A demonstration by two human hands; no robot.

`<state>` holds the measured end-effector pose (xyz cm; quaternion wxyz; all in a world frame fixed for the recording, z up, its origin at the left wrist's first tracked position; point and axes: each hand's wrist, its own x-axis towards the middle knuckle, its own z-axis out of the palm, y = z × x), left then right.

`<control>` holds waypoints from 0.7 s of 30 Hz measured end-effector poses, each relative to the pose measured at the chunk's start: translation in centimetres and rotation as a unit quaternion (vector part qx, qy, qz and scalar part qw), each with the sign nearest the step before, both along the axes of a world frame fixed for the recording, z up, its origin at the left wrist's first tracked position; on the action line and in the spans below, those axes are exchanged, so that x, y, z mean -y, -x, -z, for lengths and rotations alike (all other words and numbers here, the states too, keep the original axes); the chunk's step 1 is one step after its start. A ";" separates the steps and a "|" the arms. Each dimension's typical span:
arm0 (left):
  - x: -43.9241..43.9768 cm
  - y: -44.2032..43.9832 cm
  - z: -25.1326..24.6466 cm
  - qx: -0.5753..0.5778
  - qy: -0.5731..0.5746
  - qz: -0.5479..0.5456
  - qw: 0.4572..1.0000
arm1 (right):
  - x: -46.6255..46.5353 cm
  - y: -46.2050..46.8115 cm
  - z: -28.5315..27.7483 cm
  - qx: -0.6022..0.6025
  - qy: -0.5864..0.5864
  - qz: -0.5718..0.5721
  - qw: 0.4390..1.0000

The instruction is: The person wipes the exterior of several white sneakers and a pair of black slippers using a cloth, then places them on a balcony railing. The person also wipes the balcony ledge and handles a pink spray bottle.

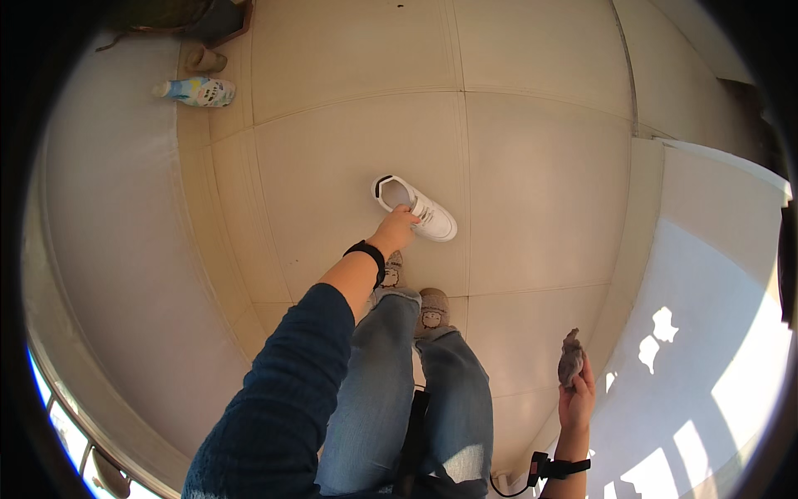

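Note:
A white sneaker [436, 218] with a black heel patch is in the middle of the view, its toe pointing to the lower right. My left hand [398, 229] grips it by the side near the tongue and the foot opening. Off to the right, my right hand [578, 396] holds a crumpled grey-brown cloth [570, 362] well apart from the shoe. Whether the sneaker touches the floor or is held above it, I cannot tell.
Tan slippers [433, 305] are on my feet, just below the shoe. Along the left wall, a plastic bottle [209, 92] lies beside a small brown pot [206, 59]. A large planter [218, 22] stands at the upper left. Beige tiles [542, 187] cover the floor between two walls.

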<state>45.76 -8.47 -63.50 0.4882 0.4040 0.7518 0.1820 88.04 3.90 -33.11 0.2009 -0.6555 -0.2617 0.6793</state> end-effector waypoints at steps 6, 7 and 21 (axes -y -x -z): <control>3.7 1.5 -19.7 0.040 -0.042 -0.129 0.990 | -1.0 3.2 -4.7 -0.069 0.014 -0.054 0.996; 4.7 2.2 -24.2 0.049 -0.054 -0.154 0.985 | -1.4 4.5 -6.6 -0.053 0.011 -0.103 0.993; 15.3 12.6 -70.0 -0.119 -0.170 -0.449 0.869 | -11.5 25.5 -27.2 -0.062 -0.143 -0.268 0.951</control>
